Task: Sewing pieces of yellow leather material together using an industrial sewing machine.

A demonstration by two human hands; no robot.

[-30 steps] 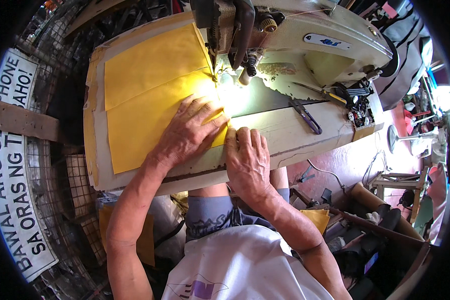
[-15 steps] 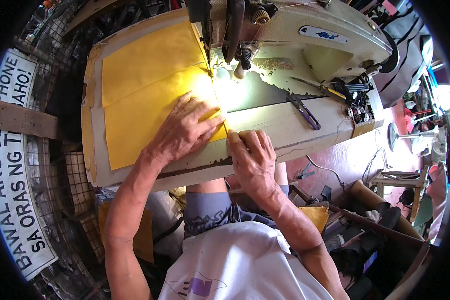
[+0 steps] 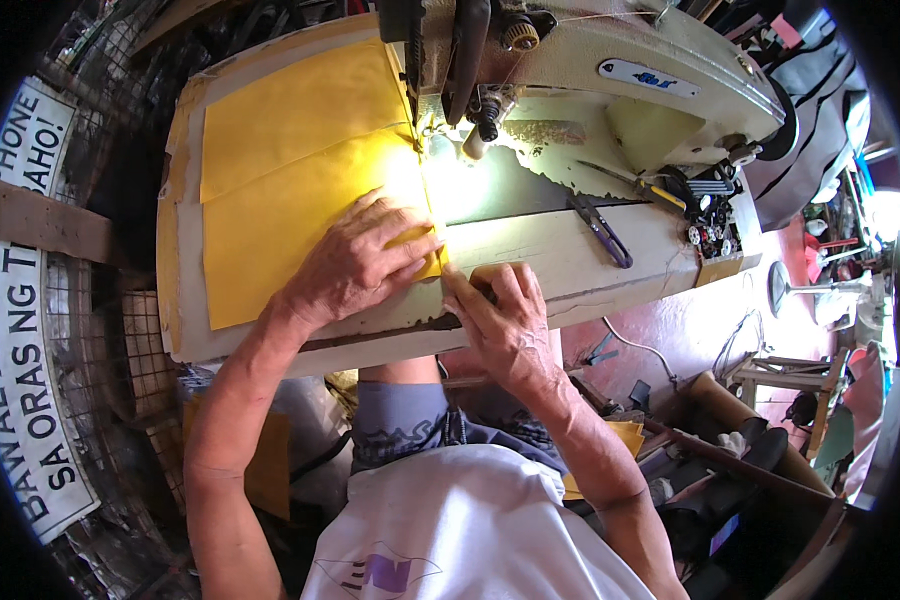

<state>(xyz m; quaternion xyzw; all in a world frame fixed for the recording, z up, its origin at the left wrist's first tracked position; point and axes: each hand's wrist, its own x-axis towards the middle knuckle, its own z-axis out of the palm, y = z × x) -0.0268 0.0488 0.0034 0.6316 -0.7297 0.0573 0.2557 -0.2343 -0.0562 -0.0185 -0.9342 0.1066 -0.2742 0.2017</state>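
A yellow sheet (image 3: 260,270) lies flat on the sewing machine's table, left of the needle area, and another yellow piece (image 3: 290,110) adjoins its far side. Its right edge runs along a narrow folded strip under the lit presser foot area (image 3: 425,135). My left hand (image 3: 365,255) rests palm down on the sheet near that edge, fingers stretched out. At the sheet's near right corner, my right hand (image 3: 500,315) is closed, thumb and forefinger pinching the edge. The needle itself is lost in the glare.
The sewing machine (image 3: 610,60) arches over the table's far right. Thread snips (image 3: 602,232), a yellow-handled screwdriver (image 3: 660,192) and a small tray of bobbins (image 3: 715,235) lie on the right. Wire mesh and a white sign (image 3: 30,330) stand at left.
The yellow sheet has slid slightly away from me across the table, my left hand going with it. My right hand has shifted a little left at the corner. The view has moved slightly.
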